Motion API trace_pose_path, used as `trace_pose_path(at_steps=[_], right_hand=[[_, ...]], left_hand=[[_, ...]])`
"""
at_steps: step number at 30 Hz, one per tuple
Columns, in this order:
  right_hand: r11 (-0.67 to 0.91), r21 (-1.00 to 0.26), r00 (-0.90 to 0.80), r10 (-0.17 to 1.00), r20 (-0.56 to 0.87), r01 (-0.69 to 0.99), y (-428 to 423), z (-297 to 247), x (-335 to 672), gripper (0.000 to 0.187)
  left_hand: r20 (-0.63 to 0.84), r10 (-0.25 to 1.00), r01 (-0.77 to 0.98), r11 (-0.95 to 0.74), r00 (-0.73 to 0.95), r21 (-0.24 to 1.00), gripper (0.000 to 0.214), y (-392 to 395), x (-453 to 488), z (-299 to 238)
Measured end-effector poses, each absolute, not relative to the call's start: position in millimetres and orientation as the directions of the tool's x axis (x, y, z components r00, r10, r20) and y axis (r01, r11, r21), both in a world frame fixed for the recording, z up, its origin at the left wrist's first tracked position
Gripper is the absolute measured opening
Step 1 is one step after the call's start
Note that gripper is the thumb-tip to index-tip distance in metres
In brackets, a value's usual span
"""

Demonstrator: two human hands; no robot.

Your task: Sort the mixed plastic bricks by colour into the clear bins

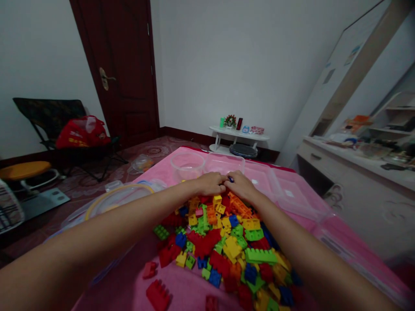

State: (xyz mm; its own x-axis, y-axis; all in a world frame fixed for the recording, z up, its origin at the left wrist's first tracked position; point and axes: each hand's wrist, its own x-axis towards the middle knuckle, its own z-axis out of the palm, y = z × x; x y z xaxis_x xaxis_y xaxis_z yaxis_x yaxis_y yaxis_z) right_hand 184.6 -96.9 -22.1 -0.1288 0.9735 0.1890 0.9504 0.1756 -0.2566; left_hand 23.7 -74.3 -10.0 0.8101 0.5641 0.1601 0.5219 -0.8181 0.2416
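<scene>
A heap of coloured plastic building bricks (227,242) lies on a pink cloth-covered table (181,293). Both my arms reach over the heap to its far edge. My left hand (210,183) and my right hand (239,185) meet there, fingers curled and pinched together. A small dark blue piece (230,179) shows between the fingertips. I cannot tell which hand grips it. Loose red bricks (158,293) lie at the near left of the heap.
Clear plastic containers (223,163) and a round tub (187,165) stand just beyond my hands. A yellow-rimmed lid (113,199) lies at left. A white dresser (356,172) is at right; a folding chair (58,116) and a dark door (126,69) at left.
</scene>
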Motion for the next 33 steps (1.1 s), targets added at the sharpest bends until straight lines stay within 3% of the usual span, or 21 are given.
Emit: trace_pose_path(at_steps=[6, 12, 15, 18, 21, 23, 25, 27, 33], right_hand=[[0.323, -0.426, -0.218, 0.936, 0.277, 0.845, -105.1, -23.9, 189.7, 0.026], [0.432, -0.618, -0.372, 0.899, 0.232, 0.657, -159.4, -6.4, 188.9, 0.029], [0.416, -0.64, -0.349, 0.907, 0.236, 0.646, -196.9, 5.5, 191.4, 0.031], [0.361, -0.654, -0.211, 0.931, 0.299, 0.665, -220.3, 4.7, 208.3, 0.03], [0.202, -0.626, 0.058, 0.928, 0.369, 0.753, -223.8, -15.0, 239.5, 0.036], [0.067, -0.574, 0.164, 0.926, 0.341, 0.816, -218.9, -33.7, 261.3, 0.04], [-0.024, -0.552, 0.201, 0.944, 0.263, 0.833, -211.4, -51.3, 278.2, 0.042], [-0.084, -0.564, 0.235, 0.951, 0.201, 0.821, -203.0, -64.9, 287.7, 0.045], [-0.109, -0.681, 0.223, 0.971, 0.082, 0.724, -182.4, -78.5, 282.7, 0.051]], left_hand=[[0.174, 0.551, 0.416, -0.769, 0.816, 0.486, 0.036, -76.5, 8.9, -5.2], [0.199, 0.508, 0.273, -0.705, 0.838, 0.655, 0.033, -108.8, -15.8, 8.6], [0.196, 0.508, 0.206, -0.63, 0.839, 0.749, 0.033, -127.0, -35.5, 18.3], [0.216, 0.613, 0.222, -0.558, 0.76, 0.8, 0.037, -129.2, -58.0, 24.8], [0.155, 0.761, 0.501, -0.551, 0.63, 0.667, 0.043, -115.8, -80.4, 20.4], [0.046, 0.831, 0.745, -0.52, 0.554, 0.419, 0.049, -105.2, -91.9, 11.7], [-0.05, 0.888, 0.875, -0.438, 0.457, 0.206, 0.06, -98.3, -97.6, 1.6], [-0.101, 0.914, 0.918, -0.383, 0.393, 0.106, 0.07, -96.6, -96.7, -6.8], [-0.12, 0.897, 0.903, -0.429, 0.425, -0.009, 0.088, -103.2, -78.1, -16.6]])
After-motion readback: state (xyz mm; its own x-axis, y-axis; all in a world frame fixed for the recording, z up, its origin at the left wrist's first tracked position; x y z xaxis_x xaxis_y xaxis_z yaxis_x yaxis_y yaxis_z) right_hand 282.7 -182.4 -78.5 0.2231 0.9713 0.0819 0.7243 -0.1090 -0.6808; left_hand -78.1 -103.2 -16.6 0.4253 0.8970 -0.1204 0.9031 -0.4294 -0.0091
